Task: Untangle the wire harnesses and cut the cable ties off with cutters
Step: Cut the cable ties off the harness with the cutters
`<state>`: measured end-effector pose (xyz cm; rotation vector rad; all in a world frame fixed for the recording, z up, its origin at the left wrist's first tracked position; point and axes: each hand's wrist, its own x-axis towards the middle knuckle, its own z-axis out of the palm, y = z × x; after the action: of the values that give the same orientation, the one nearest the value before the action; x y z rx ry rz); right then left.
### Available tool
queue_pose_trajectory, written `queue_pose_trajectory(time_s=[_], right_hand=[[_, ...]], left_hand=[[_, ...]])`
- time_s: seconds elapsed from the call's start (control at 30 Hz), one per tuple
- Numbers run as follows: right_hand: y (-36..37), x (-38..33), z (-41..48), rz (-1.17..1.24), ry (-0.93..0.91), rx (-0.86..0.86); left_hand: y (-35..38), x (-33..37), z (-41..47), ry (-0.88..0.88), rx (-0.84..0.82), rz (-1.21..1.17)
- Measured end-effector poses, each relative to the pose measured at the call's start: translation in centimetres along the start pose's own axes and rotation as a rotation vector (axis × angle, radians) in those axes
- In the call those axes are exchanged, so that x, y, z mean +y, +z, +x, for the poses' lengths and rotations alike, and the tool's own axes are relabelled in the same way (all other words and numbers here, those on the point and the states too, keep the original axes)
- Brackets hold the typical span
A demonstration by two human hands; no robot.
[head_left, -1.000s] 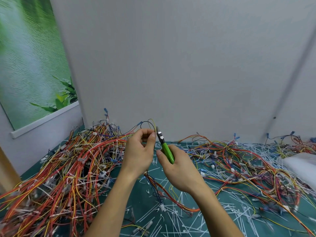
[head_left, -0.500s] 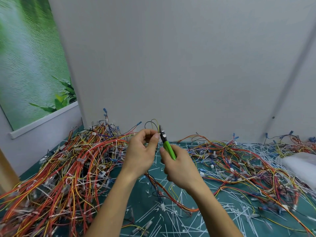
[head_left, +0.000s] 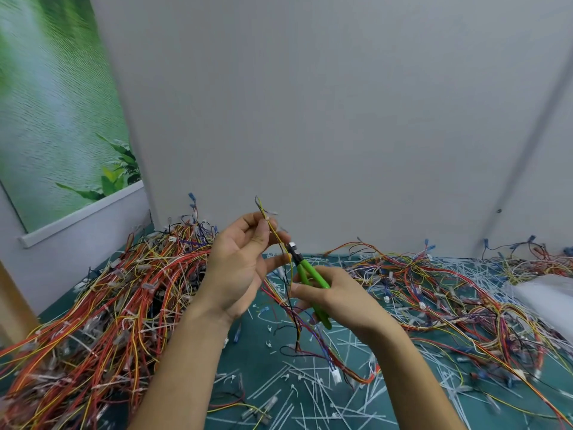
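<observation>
Mid-task, well short of done. Pinching thin yellow-and-black wire harness (head_left: 274, 231) in left hand (head_left: 238, 265), with small white cable tie (head_left: 269, 216) near its top, seemingly uncut. Gripping green-handled cutters (head_left: 311, 275) in right hand (head_left: 336, 297), nose just beside the wire. Plenty of cut white ties (head_left: 294, 394) strewn on teal mat (head_left: 263, 324) at 6 o'clock. Leaves big tangled red-orange wire heap (head_left: 108, 305) at 9 o'clock, plus looser strands (head_left: 434, 280) at 3.

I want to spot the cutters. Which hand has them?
The right hand grips the green-handled cutters; the left hand only pinches a thin yellow wire.
</observation>
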<state>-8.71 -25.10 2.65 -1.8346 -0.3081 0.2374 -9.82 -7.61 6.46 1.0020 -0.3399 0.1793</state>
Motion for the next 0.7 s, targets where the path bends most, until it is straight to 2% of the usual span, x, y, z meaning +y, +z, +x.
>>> queue_pose_trajectory(time_s=[0.3, 0.43, 0.57, 0.7], right_hand=[[0.3, 0.1, 0.2, 0.416, 0.038, -0.282], [1.2, 0.3, 0.5, 0.567, 0.050, -0.317], [2.4, 0.6, 0.7, 0.573, 0.008, -0.268], [3.6, 1.0, 0.8, 0.464, -0.088, -0.239]], left_hand=[[0.5, 0.2, -0.1, 0.035, 0.079, -0.013], [1.0, 0.3, -0.3, 0.053, 0.076, -0.041], [1.2, 0.5, -0.4, 0.057, 0.062, -0.126], [1.3, 0.4, -0.4, 0.039, -0.043, -0.294]])
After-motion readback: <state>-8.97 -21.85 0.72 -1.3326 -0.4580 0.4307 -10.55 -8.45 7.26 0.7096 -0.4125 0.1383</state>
